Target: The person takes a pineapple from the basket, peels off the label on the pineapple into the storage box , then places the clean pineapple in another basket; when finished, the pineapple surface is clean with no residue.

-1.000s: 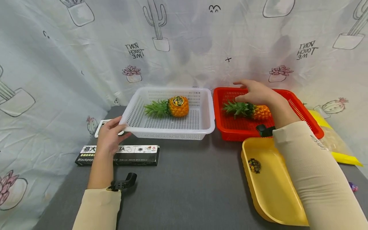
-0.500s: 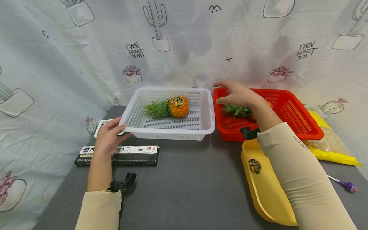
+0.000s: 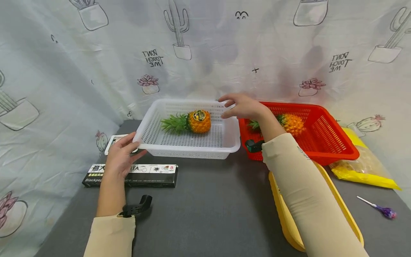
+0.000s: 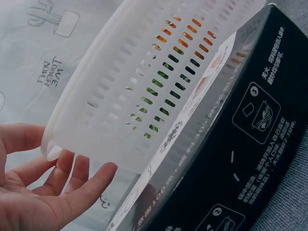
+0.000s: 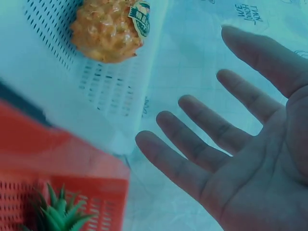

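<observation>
My left hand holds the left front corner of a white plastic basket, its fingers at the rim; the left wrist view shows this hand close up against the corner. Inside the basket lies a small pineapple with a round label, its green leaves pointing left. My right hand hovers over the basket's right end, fingers spread and holding nothing; the right wrist view shows its bare palm. Beneath the right forearm, a red basket holds another pineapple, partly hidden by the arm.
A black pasta box lies in front of the left hand, with a white object behind it. A yellow tray sits under the right sleeve. Farther right are a yellow-edged bag and a purple lollipop. A printed curtain hangs behind.
My right hand has moved left from above the red basket to the white basket's right end, uncovering the second pineapple's body. The left hand has stayed at its corner.
</observation>
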Demonstrator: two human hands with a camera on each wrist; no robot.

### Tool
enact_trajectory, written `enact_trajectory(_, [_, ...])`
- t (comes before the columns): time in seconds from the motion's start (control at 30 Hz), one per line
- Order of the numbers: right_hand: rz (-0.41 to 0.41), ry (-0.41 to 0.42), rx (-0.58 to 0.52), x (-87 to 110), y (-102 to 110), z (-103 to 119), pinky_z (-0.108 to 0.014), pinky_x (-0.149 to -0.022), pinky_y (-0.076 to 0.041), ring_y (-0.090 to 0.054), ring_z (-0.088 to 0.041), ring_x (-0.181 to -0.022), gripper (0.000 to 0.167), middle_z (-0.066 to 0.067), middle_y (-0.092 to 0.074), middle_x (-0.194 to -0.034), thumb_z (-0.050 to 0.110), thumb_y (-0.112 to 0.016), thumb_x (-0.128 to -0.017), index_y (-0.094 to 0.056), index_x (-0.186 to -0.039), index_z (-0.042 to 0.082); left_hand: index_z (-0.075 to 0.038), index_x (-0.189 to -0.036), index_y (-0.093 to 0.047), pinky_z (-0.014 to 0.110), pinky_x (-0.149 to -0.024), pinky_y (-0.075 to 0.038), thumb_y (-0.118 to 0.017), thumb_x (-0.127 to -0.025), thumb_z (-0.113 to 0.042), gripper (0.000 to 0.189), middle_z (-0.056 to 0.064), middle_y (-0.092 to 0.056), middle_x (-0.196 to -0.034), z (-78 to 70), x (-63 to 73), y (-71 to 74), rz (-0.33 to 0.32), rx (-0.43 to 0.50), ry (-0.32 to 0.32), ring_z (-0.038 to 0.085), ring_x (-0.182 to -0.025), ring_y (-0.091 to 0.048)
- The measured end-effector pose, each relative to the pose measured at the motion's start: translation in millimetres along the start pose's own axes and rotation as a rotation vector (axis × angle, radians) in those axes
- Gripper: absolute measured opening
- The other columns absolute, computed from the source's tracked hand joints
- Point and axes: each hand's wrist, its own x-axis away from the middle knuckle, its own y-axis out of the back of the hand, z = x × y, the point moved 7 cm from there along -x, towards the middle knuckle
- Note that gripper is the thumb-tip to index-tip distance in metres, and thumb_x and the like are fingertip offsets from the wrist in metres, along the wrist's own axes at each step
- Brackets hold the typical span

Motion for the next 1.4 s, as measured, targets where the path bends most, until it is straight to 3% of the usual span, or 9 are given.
enact_trajectory(0.17, [0.045, 0.008, -0.075, -14.2, -13.0, 2.3, -0.055, -0.108, -0.051, -0.054, -0.032, -0.133, 0.063, -0.014, -0.049, -0.155, 0.026, -0.072, -0.095, -0.049, -0.153, 0.023, -0.009, -0.161, -0.038, 0.03, -0.091, -0.061, -0.062, -0.104, -0.013, 0.061, -0.007, -0.053, -0.13, 2.6, 4.8, 5.8, -0.003, 0.002, 0.008, 0.013, -0.126, -0.052])
enact_trajectory(0.43, [0.061, -0.076, -0.213, -34.6, -16.6, -13.9, -0.057, -0.113, -0.046, -0.049, -0.034, -0.139, 0.062, -0.016, -0.045, -0.158, 0.023, -0.072, -0.096, -0.047, -0.154, 0.021, -0.009, -0.161, -0.037, 0.028, -0.091, -0.061, -0.06, -0.105, -0.012, 0.06, -0.007, -0.053, -0.13, 1.8, 2.3, -0.6, 0.012, 0.007, 0.006, 0.01, -0.123, -0.053])
enact_trajectory(0.87, [0.106, -0.143, -0.093, -69.9, -36.4, -14.4, -0.066, -0.115, -0.04, -0.042, -0.037, -0.142, 0.07, -0.016, -0.039, -0.162, 0.025, -0.074, -0.092, -0.045, -0.156, 0.024, -0.009, -0.159, -0.041, 0.031, -0.092, -0.061, -0.06, -0.105, -0.012, 0.057, -0.006, -0.054, -0.131, -4.3, -3.5, -0.8, -0.01, -0.02, 0.015, 0.013, -0.125, -0.053])
enact_trajectory(1.03, [0.095, -0.119, -0.102, -83.2, -44.4, -14.8, -0.059, -0.117, -0.041, -0.041, -0.036, -0.143, 0.074, -0.015, -0.037, -0.162, 0.02, -0.076, -0.089, -0.045, -0.157, 0.02, -0.008, -0.158, -0.043, 0.031, -0.092, -0.061, -0.06, -0.105, -0.011, 0.056, -0.005, -0.055, -0.131, -7.7, -5.3, -0.6, -0.021, -0.015, 0.007, 0.014, -0.126, -0.054])
enact_trajectory(1.27, [0.09, -0.084, 0.02, -94.8, -57.7, -19.5, -0.055, -0.116, -0.043, -0.043, -0.036, -0.14, 0.078, -0.018, -0.045, -0.155, 0.02, -0.078, -0.086, -0.045, -0.156, 0.022, -0.008, -0.157, -0.044, 0.03, -0.091, -0.061, -0.06, -0.105, -0.01, 0.055, -0.006, -0.056, -0.13, -5.9, -4.9, -1.0, -0.025, -0.014, 0.022, 0.015, -0.127, -0.055])
enact_trajectory(1.4, [0.093, -0.081, -0.024, -99.8, -64.9, -21.7, -0.055, -0.119, -0.04, -0.041, -0.036, -0.142, 0.081, -0.019, -0.042, -0.157, 0.017, -0.08, -0.086, -0.042, -0.158, 0.02, -0.007, -0.157, -0.044, 0.031, -0.092, -0.061, -0.06, -0.105, -0.009, 0.055, -0.005, -0.056, -0.129, -5.3, -5.2, 0.3, -0.031, -0.012, 0.016, 0.015, -0.126, -0.055])
